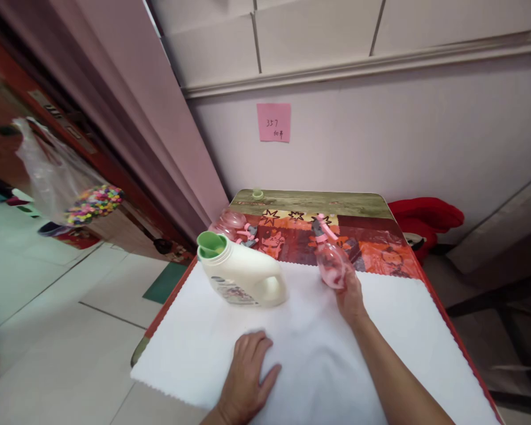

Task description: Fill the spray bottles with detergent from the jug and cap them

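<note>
My right hand [350, 295] is wrapped round the lower part of a clear pink spray bottle [331, 260] with a grey and pink trigger head, tilted a little to the left. My left hand [248, 369] rests on the white cloth [181, 354] with its fingers stretched out and nothing in it. Just beyond it stands a cream detergent jug [243, 271] with a handle hole and an uncapped green spout. Partly hidden behind the jug, more pink spray bottles [232, 221] with grey triggers lie on the table.
A small green cap [257, 193] sits near the back edge of the patterned table [354, 203]. A pink note [273, 122] is stuck on the wall behind. A red plush item [429, 221] lies to the right. At the left, a plastic bag of colourful pieces [95, 205] hangs on the door.
</note>
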Tool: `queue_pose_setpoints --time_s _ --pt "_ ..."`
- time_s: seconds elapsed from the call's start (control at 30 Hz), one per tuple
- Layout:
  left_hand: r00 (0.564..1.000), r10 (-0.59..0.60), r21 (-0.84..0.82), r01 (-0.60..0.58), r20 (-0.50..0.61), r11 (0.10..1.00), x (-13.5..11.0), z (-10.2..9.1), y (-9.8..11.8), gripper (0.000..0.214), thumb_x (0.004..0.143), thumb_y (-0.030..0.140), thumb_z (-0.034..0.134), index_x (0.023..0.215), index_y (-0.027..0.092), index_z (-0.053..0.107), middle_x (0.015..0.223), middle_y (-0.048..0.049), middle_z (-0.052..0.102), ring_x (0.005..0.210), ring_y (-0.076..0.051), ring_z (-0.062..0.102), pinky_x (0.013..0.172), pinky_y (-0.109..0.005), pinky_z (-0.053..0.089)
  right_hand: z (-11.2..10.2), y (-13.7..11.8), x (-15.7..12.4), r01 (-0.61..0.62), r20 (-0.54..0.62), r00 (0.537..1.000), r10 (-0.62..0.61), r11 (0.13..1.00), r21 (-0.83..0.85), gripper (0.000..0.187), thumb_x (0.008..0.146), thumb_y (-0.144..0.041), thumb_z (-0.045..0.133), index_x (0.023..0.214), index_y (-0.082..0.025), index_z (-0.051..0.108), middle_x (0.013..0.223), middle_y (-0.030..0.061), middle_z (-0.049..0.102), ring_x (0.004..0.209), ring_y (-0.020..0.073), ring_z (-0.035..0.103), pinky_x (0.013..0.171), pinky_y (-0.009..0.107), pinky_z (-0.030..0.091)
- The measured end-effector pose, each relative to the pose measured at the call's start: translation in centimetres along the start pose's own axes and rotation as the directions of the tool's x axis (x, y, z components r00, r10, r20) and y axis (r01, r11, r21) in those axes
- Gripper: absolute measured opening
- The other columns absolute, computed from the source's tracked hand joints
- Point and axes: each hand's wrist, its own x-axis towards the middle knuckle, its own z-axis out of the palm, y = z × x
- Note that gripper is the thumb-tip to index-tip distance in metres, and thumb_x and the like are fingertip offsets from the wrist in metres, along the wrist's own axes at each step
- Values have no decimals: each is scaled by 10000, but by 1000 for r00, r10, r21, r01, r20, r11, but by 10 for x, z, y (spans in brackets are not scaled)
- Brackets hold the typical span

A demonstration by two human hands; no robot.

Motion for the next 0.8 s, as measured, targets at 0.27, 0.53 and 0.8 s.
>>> queue_pose_setpoints --time_s 0.27,0.53,0.8 --pt "997 -72 -217 70 -3 974 -11 -5 -6 148 896 189 644 1042 206 629 1101 -106 702 1039 -259 651 933 -457 535 9 5 -2 55 -66 996 -54 998 2 556 794 -642 694 1176 -238 679 1157 33 750 997 209 722 802 393 628" --pt "998 -62 -226 61 -1 972 -20 0 -7 220 882 138 631 1091 207 622 1166 -126 677 1072 -282 630 967 -502 516 14 9 -6 119 -21 992 -121 991 -63 584 765 -625 737 1170 -205 707 1121 56 773 1063 266 723 902 473 603" --pt "999 -28 -246 36 38 969 -21 -3 -12 259 863 130 607 1111 202 630 1183 -156 675 1075 -306 643 960 -535 514 11 25 -2 116 -73 990 -122 990 -80 567 765 -581 765 1166 -186 701 1114 67 780 959 242 741 853 435 609"
